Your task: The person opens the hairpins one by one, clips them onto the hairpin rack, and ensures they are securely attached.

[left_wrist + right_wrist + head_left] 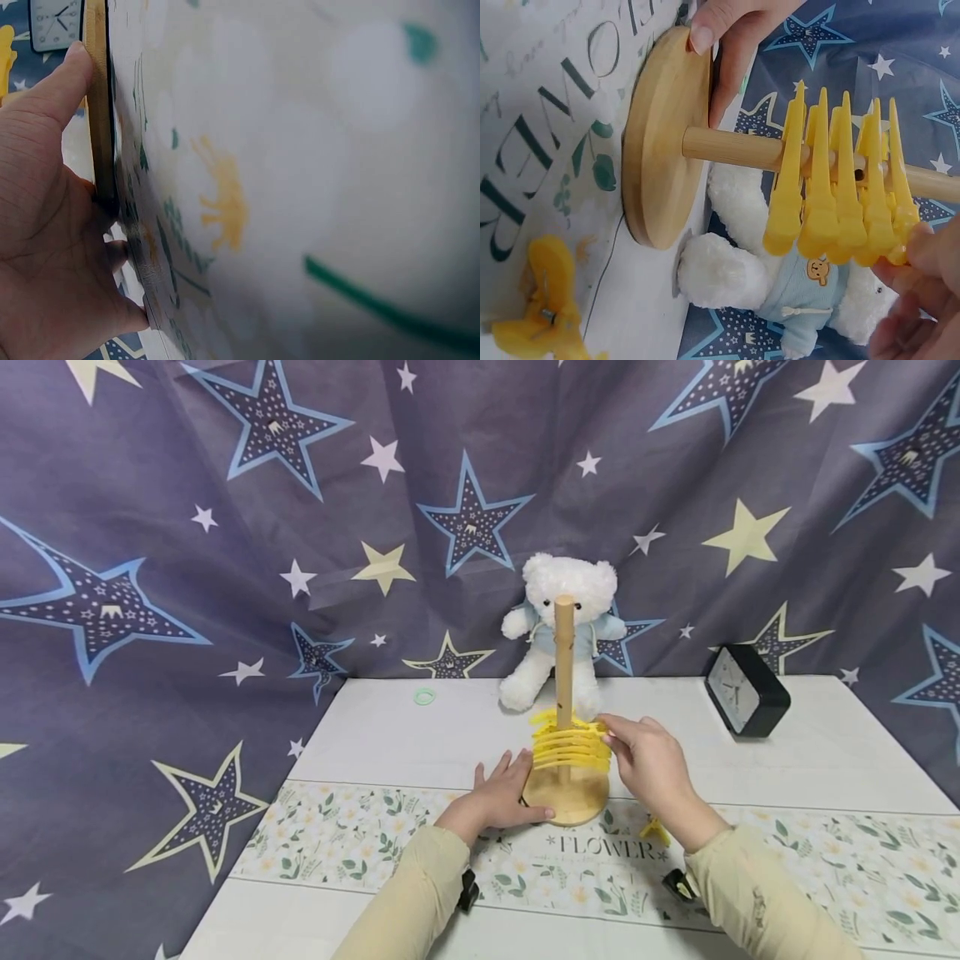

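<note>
A wooden stand (564, 668) with a round base stands upright on the table, and several yellow clothespins (844, 180) are clipped in a stack along its post. My right hand (652, 760) pinches the handle end of the uppermost clothespin, thumb against fingertips. At the left edge of the base (660, 142), my left hand (498, 797) rests with fingers spread and fairly straight. Its thumb lies against the rim, as the left wrist view also shows. Another yellow clothespin (547, 300), with a metal spring, lies loose on the table near my right wrist.
Behind the stand sits a white teddy bear (536, 681) in a blue top. A black clock (750, 689) stands at the back right, and a small green ring (424, 696) lies at the back left. The floral runner (360, 831) crosses the table; a starry curtain hangs behind.
</note>
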`<state>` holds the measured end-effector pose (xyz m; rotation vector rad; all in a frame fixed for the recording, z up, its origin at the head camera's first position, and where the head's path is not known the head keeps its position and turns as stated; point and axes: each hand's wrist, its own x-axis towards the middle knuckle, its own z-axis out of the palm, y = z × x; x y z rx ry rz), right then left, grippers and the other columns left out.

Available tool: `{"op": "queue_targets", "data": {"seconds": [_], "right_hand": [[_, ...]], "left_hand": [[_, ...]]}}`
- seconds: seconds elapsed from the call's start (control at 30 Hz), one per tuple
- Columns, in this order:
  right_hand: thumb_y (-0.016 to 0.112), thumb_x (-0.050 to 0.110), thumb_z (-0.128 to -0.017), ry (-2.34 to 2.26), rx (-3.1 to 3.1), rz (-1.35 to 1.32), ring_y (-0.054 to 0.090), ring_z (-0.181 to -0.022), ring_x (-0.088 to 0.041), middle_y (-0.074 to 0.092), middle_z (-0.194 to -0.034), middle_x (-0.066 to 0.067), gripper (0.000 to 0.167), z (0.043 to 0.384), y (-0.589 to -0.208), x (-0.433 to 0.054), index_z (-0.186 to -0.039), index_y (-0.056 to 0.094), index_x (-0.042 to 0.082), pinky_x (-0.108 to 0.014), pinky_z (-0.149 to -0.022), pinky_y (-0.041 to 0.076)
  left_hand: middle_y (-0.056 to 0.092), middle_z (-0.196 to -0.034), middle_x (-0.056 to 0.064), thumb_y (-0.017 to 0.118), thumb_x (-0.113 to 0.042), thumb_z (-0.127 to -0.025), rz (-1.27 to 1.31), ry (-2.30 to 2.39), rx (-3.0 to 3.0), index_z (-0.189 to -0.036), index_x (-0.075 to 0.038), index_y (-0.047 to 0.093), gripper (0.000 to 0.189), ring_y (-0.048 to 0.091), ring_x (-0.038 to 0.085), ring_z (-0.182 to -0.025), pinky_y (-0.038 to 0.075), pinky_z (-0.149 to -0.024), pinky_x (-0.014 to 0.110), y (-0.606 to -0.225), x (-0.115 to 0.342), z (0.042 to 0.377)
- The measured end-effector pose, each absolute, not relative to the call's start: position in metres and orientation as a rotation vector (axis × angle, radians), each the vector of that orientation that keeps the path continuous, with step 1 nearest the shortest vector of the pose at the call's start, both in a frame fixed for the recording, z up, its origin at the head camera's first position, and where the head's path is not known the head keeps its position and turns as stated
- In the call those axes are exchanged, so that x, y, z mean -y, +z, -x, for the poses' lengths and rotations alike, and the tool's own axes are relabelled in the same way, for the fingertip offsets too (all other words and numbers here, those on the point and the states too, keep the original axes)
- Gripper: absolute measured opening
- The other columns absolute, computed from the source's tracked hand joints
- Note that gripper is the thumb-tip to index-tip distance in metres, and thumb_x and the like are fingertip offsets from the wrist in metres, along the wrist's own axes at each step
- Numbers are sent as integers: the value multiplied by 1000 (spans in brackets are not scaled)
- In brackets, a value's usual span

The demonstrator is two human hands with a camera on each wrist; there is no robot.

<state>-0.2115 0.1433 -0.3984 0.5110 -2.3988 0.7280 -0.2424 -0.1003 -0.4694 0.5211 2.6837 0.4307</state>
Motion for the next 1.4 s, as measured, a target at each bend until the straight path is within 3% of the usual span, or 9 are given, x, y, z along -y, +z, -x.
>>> {"op": "queue_targets", "data": {"seconds": [0.1,0.33,0.7,0.97,1.2,1.4], "right_hand": [[69,9,-91,753,2443,-512,47,-64,-17,70,-84,-8,37,210,-399,-146,-127,65,4,-31,-54,38],[66,14,-94,826,2443,-460,55,-68,-21,71,-103,-16,39,201,-402,-160,-130,62,1,-34,-56,40],[65,12,-94,820,2452,-335,49,-54,-8,61,-70,0,25,183,-418,-188,-117,71,4,-29,-51,42],[66,12,-91,762,2573,-267,45,-53,-9,64,-69,-2,22,176,-436,-204,-109,72,1,-29,-48,35],[67,17,-90,731,2743,-197,55,-61,-12,72,-87,-8,19,173,-442,-210,-102,73,3,-33,-53,40],[73,33,-86,708,2897,-198,57,-62,-14,66,-75,2,21,172,-447,-211,-84,69,12,-35,-55,44]], "left_hand": [[1,-164,-3,54,-73,-84,-518,440,-2690,-158,-17,0,108,-5,22,-149,-9,-113,58,-471,101,243],[-1,-163,-5,51,-75,-84,-506,416,-2690,-158,-19,-3,107,-7,20,-149,-10,-113,58,-478,100,247],[-2,-163,-6,51,-76,-83,-505,402,-2684,-158,-21,-4,108,-8,19,-149,-10,-113,58,-479,100,246],[-1,-163,-5,52,-76,-83,-514,429,-2693,-158,-21,-3,109,-7,21,-149,-10,-112,61,-482,100,250],[0,-163,-5,53,-76,-81,-517,429,-2701,-158,-20,-2,110,-7,20,-149,-10,-112,61,-483,101,251],[0,-163,-5,53,-75,-83,-510,435,-2690,-158,-20,-2,108,-7,20,-149,-10,-112,60,-479,100,249]]}}
